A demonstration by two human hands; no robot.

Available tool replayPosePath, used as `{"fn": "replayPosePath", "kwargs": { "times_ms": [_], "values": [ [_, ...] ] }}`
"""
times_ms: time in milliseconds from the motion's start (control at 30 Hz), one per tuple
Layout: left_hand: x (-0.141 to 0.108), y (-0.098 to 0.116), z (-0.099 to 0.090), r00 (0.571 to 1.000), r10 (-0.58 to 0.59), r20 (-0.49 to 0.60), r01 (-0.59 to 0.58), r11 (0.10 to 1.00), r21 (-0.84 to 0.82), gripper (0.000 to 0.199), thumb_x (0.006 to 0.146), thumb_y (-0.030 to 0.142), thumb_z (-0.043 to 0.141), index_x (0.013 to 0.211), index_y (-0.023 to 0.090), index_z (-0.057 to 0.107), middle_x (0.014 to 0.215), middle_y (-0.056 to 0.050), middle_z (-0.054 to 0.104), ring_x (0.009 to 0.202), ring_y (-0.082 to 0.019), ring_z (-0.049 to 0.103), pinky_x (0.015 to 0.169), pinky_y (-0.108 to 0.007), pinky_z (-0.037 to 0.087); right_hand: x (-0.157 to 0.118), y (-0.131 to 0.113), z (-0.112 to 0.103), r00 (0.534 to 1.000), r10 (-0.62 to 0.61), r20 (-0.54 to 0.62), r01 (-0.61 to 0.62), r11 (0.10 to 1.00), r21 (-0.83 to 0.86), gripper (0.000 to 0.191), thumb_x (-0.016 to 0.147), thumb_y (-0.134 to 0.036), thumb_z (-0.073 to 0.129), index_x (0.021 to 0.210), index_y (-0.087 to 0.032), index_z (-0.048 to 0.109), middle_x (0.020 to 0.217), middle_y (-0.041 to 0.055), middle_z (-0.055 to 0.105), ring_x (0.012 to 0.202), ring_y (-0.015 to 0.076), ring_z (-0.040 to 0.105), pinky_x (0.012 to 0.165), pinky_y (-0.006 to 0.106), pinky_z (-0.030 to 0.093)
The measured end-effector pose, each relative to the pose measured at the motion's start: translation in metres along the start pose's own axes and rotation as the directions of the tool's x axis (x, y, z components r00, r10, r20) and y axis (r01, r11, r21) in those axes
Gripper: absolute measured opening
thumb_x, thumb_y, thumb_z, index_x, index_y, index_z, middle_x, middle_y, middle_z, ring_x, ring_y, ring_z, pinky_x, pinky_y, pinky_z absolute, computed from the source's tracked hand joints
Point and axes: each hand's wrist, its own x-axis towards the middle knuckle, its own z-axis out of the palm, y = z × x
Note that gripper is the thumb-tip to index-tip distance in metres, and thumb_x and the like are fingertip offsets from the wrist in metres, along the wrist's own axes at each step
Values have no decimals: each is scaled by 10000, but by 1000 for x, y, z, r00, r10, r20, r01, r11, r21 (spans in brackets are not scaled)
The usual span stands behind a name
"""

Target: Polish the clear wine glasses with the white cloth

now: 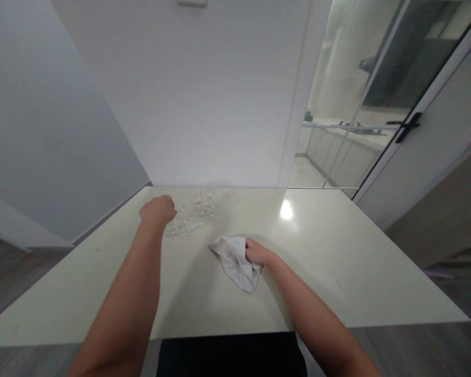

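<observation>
A white cloth (235,262) lies partly bunched on the pale table (317,293), near its middle. My right hand (257,253) grips the cloth at its right side, with the fingertips hidden in the folds. Toward the far left of the table, my left hand (157,209) is closed, its back toward me. What its fingers hold, if anything, is hidden. Just right of that hand stand several small clear glasses (204,201), grouped close together; their outlines are faint against the tabletop.
A white wall panel (220,104) rises directly behind the table. To the right is a glass-paned door (377,104) with a black handle (406,127), and a kitchen counter shows through it. Grey flooring (19,267) runs along the left side.
</observation>
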Motion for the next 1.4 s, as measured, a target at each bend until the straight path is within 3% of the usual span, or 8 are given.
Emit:
{"fn": "replayPosePath", "kwargs": {
  "times_ms": [300, 400, 533, 600, 733, 867, 1233, 1400],
  "values": [
    [-9, 5, -3, 999, 16, -42, -17, 999, -44, 402, 694, 378, 599, 1040, 174, 599, 1097, -171, 619, 999, -348, 575, 785, -457, 479, 0, -4, 1, 999, -14, -29, 14, 1000, -11, 338, 716, -261, 570, 1036, -190, 652, 895, 19, 710, 866, 205, 641, 779, 335, 517],
    [-24, 7, -8, 983, 57, -172, -72, 994, -83, 475, 700, 480, 602, 1070, 183, 576, 1170, -176, 560, 1057, -364, 531, 806, -482, 469, 0, -5, 1, 999, -36, -37, 36, 999, -3, 318, 712, -265, 581, 1011, -195, 665, 901, 21, 708, 845, 201, 640, 780, 338, 516],
    [-55, 27, -5, 856, 42, -515, -185, 956, -229, 486, 763, 520, 534, 1110, 180, 531, 1191, -167, 516, 1129, -347, 464, 860, -475, 439, 1, -4, 0, 994, -12, -113, 9, 1000, -22, 292, 704, -297, 605, 965, -192, 683, 881, 19, 707, 825, 201, 634, 786, 343, 510],
    [-70, 49, 11, 812, 87, -577, -324, 890, -321, 442, 813, 505, 475, 1096, 170, 528, 1121, -144, 551, 1078, -294, 498, 895, -434, 419, 2, -2, -1, 987, 9, -158, -8, 1000, 3, 292, 710, -329, 607, 954, -188, 684, 862, 18, 704, 809, 197, 630, 782, 344, 509],
    [-94, 96, 73, 749, 533, -393, -660, 550, -512, 333, 849, 453, 438, 970, 178, 582, 987, -76, 625, 929, -199, 565, 856, -313, 428, 3, 4, -4, 973, -25, -231, 51, 993, 105, 344, 710, -403, 621, 942, -154, 676, 799, 24, 690, 761, 184, 616, 767, 331, 506],
    [-104, 119, 128, 737, 635, -230, -551, 368, -749, 355, 894, 351, 311, 909, 178, 621, 914, -52, 668, 855, -175, 589, 767, -277, 441, 2, 8, -10, 939, -29, -343, 58, 995, 76, 360, 693, -453, 632, 895, -158, 678, 768, 31, 675, 785, 197, 604, 746, 328, 498],
    [-103, 119, 140, 740, 647, -185, -598, 504, -623, 278, 883, 367, 367, 996, 229, 580, 968, -53, 675, 908, -206, 613, 760, -284, 426, -3, 7, -22, 884, -87, -459, 32, 992, -125, 298, 728, -339, 546, 899, -132, 675, 830, 40, 684, 783, 186, 591, 761, 323, 471],
    [-103, 118, 140, 735, 654, -176, -592, 494, -636, 279, 893, 343, 351, 1055, 237, 552, 1022, -54, 665, 954, -198, 608, 805, -286, 435, -1, 11, -17, 839, -131, -528, 73, 989, -128, 278, 728, -309, 541, 913, -140, 659, 867, 43, 678, 832, 195, 581, 772, 316, 464]
  ]
}}
